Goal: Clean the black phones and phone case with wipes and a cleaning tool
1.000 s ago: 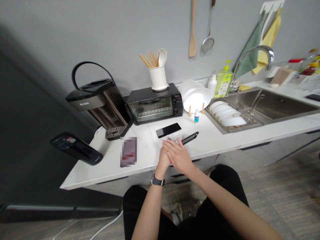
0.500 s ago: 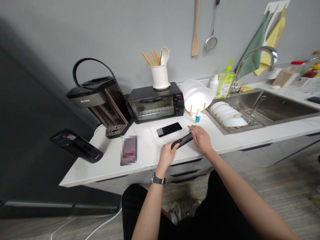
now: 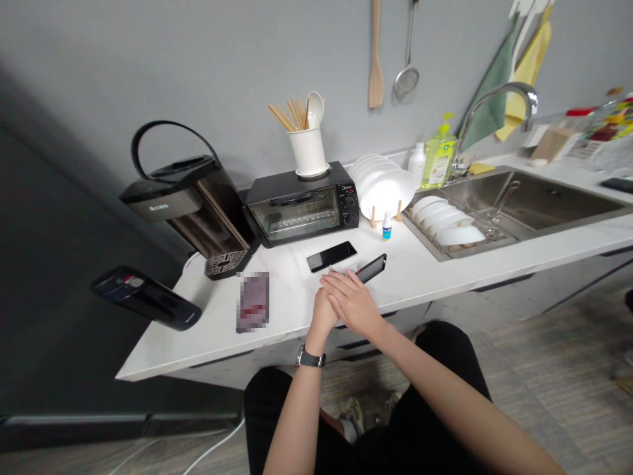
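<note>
A flat black phone [image 3: 374,266] with a red streak is tilted up off the counter. My left hand [image 3: 324,313] is closed on its near left end, mostly covered by my right hand. My right hand [image 3: 350,300] lies over the left with its fingers stretched out side by side. Something pale shows by the right fingertips; I cannot make out what it is. Just behind them, another black phone [image 3: 331,256] rests flat on the white counter [image 3: 297,297]. A small white bottle with a blue label [image 3: 386,227] stands upright beyond the tilted phone.
Left are a dark flask [image 3: 148,300], a pixelated packet [image 3: 254,303] and a black drink machine [image 3: 190,211]. Behind stand a toaster oven [image 3: 301,211] bearing a white utensil pot [image 3: 308,152], and racked white plates [image 3: 388,191]. The sink [image 3: 548,204] is at the right.
My right hand has slid left from the tilted phone's far end onto my left hand. The tilted phone's far end is now uncovered. The view has shifted slightly.
</note>
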Motion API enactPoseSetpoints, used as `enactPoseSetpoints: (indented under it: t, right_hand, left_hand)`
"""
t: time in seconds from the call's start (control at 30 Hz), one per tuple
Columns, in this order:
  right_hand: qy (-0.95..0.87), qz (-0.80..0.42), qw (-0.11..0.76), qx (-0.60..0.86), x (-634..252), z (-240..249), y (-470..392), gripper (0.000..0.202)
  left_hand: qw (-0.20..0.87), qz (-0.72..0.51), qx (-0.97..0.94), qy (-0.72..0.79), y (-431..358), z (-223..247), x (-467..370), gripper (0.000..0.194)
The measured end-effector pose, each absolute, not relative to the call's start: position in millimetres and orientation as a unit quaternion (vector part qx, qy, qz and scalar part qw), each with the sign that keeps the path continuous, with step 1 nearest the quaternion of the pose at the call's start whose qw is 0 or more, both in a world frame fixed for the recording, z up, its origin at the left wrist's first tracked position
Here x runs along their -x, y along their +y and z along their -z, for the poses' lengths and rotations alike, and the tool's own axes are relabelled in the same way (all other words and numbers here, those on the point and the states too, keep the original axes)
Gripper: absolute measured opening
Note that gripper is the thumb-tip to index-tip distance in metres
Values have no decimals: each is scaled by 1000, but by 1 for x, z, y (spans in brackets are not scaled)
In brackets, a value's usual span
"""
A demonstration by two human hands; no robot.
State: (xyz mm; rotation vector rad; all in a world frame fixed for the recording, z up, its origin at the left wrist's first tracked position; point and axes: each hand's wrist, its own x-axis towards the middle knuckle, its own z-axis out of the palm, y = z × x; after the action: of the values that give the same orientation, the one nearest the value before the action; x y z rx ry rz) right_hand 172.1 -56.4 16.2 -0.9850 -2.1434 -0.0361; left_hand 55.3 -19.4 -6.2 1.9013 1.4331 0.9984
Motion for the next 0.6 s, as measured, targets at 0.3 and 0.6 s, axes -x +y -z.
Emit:
enactPoseSetpoints:
  t: [0.3, 0.6]
  right_hand:
    - [-761, 50, 418, 493, -263, -13, -17, 45]
    - [-751, 32, 441, 490, -195, -14, -45, 45]
  left_hand:
    - [308, -379, -724, 487, -26, -7, -59, 30]
    - [288, -369, -727, 502, -25, -5, -58, 29]
